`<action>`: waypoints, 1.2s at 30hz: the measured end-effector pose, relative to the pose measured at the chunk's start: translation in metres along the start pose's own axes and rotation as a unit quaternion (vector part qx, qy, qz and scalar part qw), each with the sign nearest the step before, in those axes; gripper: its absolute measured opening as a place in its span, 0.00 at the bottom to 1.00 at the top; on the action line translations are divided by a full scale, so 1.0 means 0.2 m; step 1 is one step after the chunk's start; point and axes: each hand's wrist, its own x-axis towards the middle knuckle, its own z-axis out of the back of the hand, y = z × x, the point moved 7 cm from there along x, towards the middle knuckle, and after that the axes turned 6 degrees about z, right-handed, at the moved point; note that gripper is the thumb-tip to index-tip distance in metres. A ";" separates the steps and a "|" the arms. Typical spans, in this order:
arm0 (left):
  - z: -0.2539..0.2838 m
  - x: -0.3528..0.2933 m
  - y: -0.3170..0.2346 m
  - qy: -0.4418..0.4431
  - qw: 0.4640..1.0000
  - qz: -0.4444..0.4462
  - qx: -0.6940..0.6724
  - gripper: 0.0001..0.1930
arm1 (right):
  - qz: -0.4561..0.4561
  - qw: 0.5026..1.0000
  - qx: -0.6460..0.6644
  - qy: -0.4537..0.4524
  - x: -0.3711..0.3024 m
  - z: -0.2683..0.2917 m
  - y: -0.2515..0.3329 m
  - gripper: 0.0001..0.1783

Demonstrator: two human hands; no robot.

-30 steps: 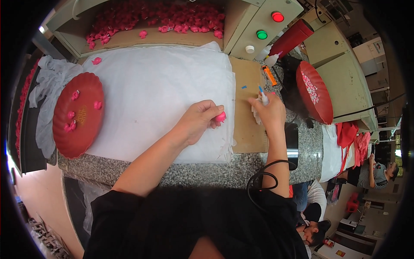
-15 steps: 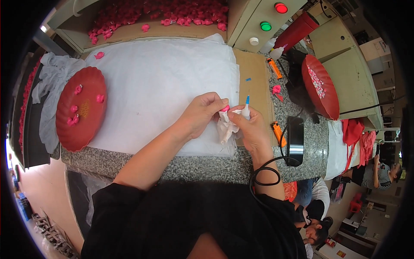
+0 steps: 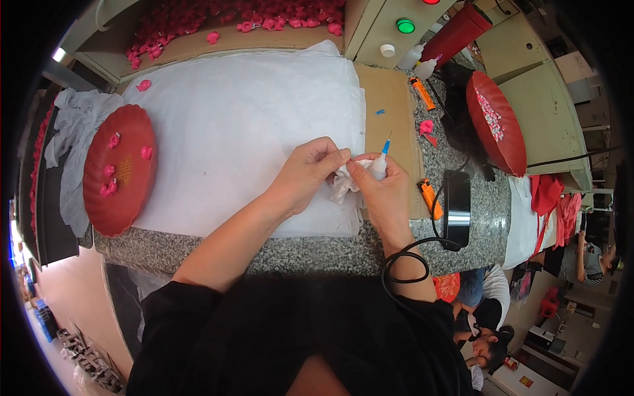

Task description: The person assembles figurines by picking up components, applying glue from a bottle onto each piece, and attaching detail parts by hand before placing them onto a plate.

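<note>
Over the right part of the white sheet, my left hand [image 3: 305, 173] and my right hand [image 3: 384, 193] meet at the fingertips. Between them bunches a crumpled white cloth [image 3: 343, 184], pinched by my left thumb and finger. My right hand is closed around a small white squeeze bottle [image 3: 378, 167] with a blue-based needle tip pointing up, and its thumb and forefinger press at the cloth too. Whatever pink piece is inside the pinch is nearly all hidden by fingers. Left of my hands, a red scalloped tray [image 3: 99, 210] carries several small pink figures [image 3: 109, 170].
Many pink figures [image 3: 290, 23] fill the cabinet shelf at the back. At right are two orange cutters [image 3: 422, 94], a phone [image 3: 457, 214], a red tray [image 3: 508, 145] of small bits and more squeeze bottles [image 3: 426, 68]. A black cable [image 3: 389, 267] loops over my right forearm. People sit at lower right.
The pink piece that showed at my left fingertips is now almost covered. The bottle's needle has tipped slightly rightward, and the cloth has bunched up higher. The whole view has shifted slightly.
</note>
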 end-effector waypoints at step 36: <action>-0.08 -0.01 -0.03 0.047 0.986 -0.021 0.159 0.06 | -0.195 0.963 0.177 0.052 -0.01 0.04 -0.08 0.09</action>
